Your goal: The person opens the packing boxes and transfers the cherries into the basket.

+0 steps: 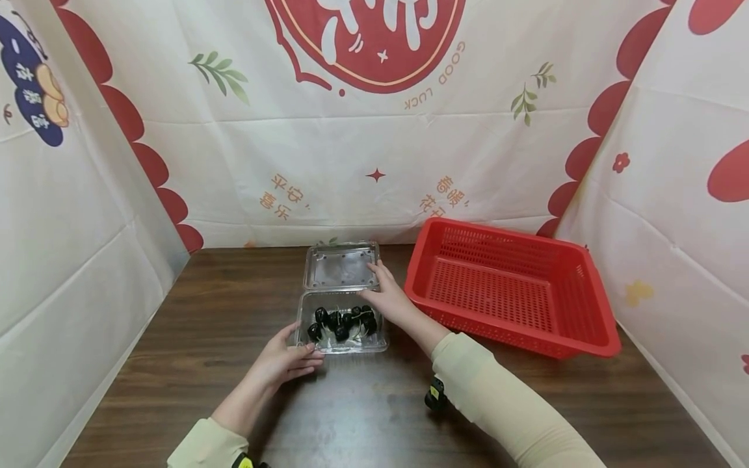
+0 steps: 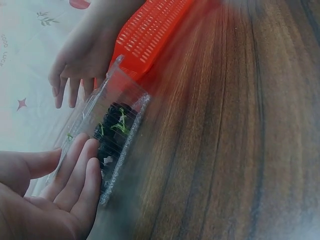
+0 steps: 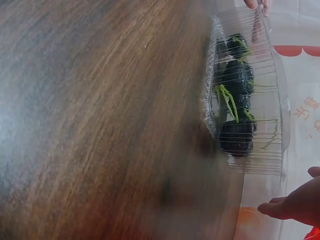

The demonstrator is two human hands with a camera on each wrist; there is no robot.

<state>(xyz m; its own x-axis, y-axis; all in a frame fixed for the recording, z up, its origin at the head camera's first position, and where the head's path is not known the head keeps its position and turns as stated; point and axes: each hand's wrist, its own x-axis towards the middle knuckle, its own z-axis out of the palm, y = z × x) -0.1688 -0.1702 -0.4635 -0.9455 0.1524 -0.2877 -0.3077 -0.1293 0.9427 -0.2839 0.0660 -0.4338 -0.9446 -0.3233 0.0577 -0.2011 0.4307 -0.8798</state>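
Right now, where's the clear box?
In the head view, the clear box lies open left of centre on the table, left of the red basket, with the left hand at its near left corner.

A person's two forearms wear pale cream sleeves with a faint yellow-green tint. The right sleeve [image 1: 506,400] is plain and lightly creased, with a neat edge partway down the forearm; the left sleeve [image 1: 207,445] shows only its end. Under the right forearm sits a small black wrist camera [image 1: 435,394] bearing a yellow label; a second black-and-yellow device [image 1: 244,461] is partly visible on the left.
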